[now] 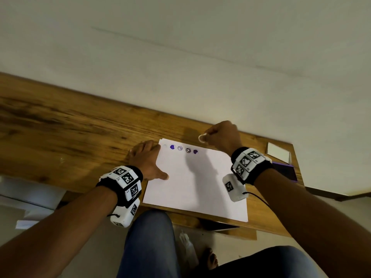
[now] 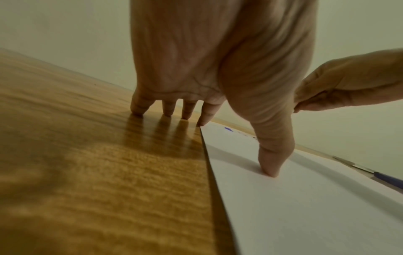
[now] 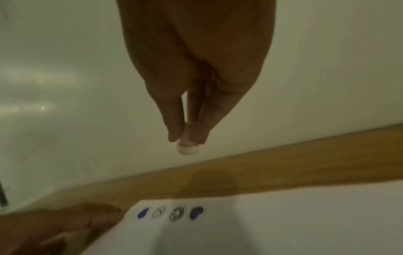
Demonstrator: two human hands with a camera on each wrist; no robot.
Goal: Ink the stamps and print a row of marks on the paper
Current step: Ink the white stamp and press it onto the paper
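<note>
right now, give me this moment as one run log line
left hand flat, thumb pressing paper | right hand pinches stamp above paper | row of marks printed along far edge

Wooden table (image 1: 70,125), paper (image 1: 192,187) on it, ink pad (image 1: 286,170) near right edge

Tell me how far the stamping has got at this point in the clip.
Done: a short row of marks runs along the far edge of the paper, four clear ones plus a faint one at the left end. In hand: the right hand pinches a small stamp lifted above the row's right end, while the left hand presses the paper's left edge flat. Left: the rest of that edge is unprinted.
</note>
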